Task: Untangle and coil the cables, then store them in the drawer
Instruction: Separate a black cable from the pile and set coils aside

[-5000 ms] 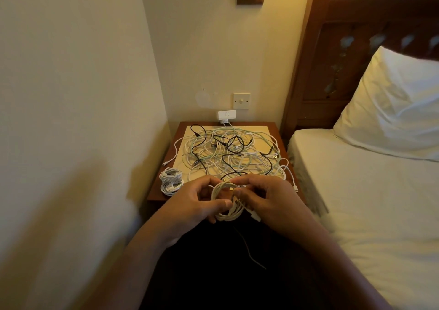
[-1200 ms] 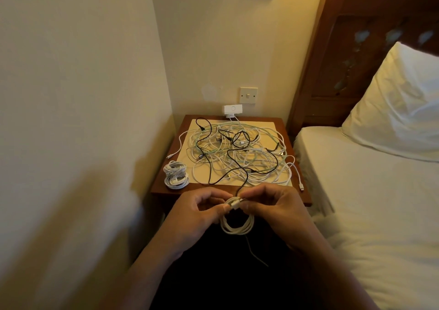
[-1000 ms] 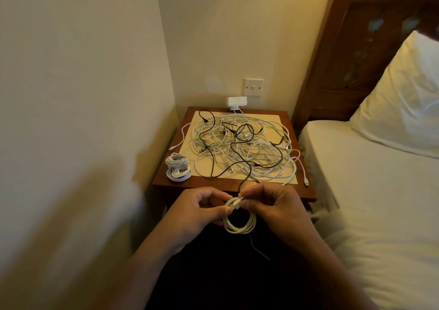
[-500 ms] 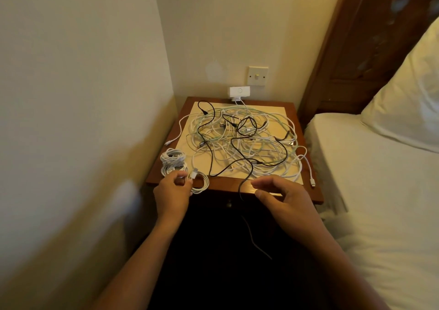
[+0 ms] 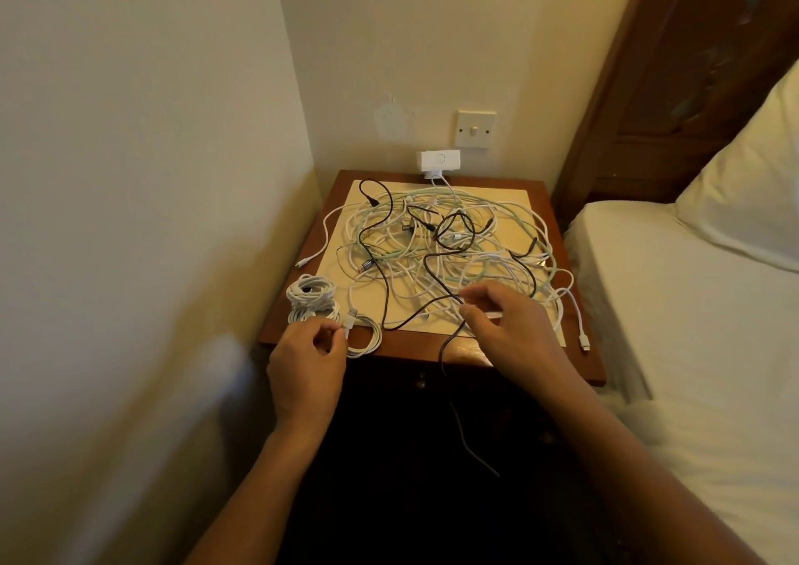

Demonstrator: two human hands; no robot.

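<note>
A tangle of white, pale green and black cables (image 5: 432, 235) covers the cream mat (image 5: 510, 194) on the wooden nightstand (image 5: 579, 365). At its front left corner lies a stack of coiled white cables (image 5: 311, 298). Just right of it, a newly coiled white cable (image 5: 365, 338) rests on the wood, and my left hand (image 5: 309, 365) pinches its left edge. My right hand (image 5: 510, 331) reaches into the tangle's front and pinches a black cable (image 5: 445, 344) that hangs over the front edge. The drawer front is dark; only its knob (image 5: 421, 380) shows.
A white adapter (image 5: 439, 160) is plugged in at the back wall below a wall switch (image 5: 475, 129). A wall runs close along the left. The bed (image 5: 691, 326) with a pillow (image 5: 756, 184) and a wooden headboard (image 5: 691, 67) adjoins on the right.
My left hand carried the coiled white cable from in front of me to the nightstand's front left corner. My right hand let go of it and moved to the black cable.
</note>
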